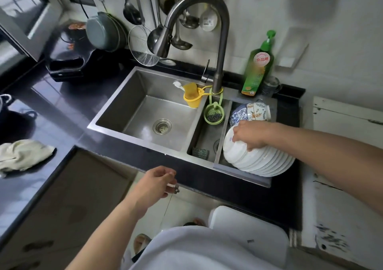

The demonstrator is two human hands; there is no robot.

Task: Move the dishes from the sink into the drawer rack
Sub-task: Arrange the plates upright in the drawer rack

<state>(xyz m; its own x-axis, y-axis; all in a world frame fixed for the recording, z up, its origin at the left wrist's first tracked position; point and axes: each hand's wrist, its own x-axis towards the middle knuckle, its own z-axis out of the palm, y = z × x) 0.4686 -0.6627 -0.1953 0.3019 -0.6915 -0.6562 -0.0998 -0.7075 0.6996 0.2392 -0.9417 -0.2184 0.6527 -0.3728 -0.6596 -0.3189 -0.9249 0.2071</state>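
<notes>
A row of several white plates (pixel 267 162) stands on edge in the right compartment of the steel sink (pixel 116 112). Behind them sit a blue-patterned bowl (pixel 238 114) and a leaf-patterned bowl (pixel 259 110). My right hand (pixel 248 135) reaches over the plates, its fingers curled over the rim of the front white plate (pixel 234 147). My left hand (pixel 155 182) hangs in front of the counter edge below the sink, fingers curled round a small metal cabinet knob (pixel 176 190). The drawer rack is not in view.
A tall faucet (pixel 209 33) arches over the sink divider. A green soap bottle (pixel 259 66) stands behind the right compartment. Yellow and green strainers (pixel 213 112) hang at the divider. A cloth (pixel 22 155) lies on the dark counter at left. Utensils hang on the wall.
</notes>
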